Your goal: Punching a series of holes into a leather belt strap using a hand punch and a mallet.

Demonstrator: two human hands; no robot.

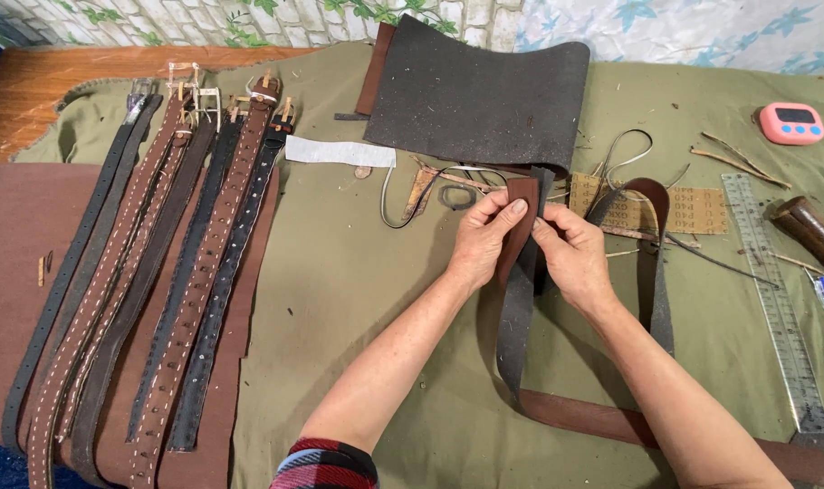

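While both hands meet near the middle of the cloth, they pinch the same strap, a long strip brown on one face and dark grey on the other. The left hand grips the strap's folded brown end between thumb and fingers, and the right hand clasps the strip just beside it, at 3 o'clock from the left, thumb tip pressing the edge. From the hands the strap hangs down toward 6 o'clock, then bends and runs off along the cloth toward 4 o'clock. A second loop of it (or of a like strip, I cannot tell which) arches at 2 o'clock from the right hand.

At 12 o'clock from the hands lies a dark leather sheet, its far edge curled up. At 9 o'clock, well apart, a row of finished belts lies side by side, buckles pointing to 12 o'clock. At 3 o'clock a clear ruler lies lengthwise, with sandpaper near its top end and a pink timer at 2 o'clock.
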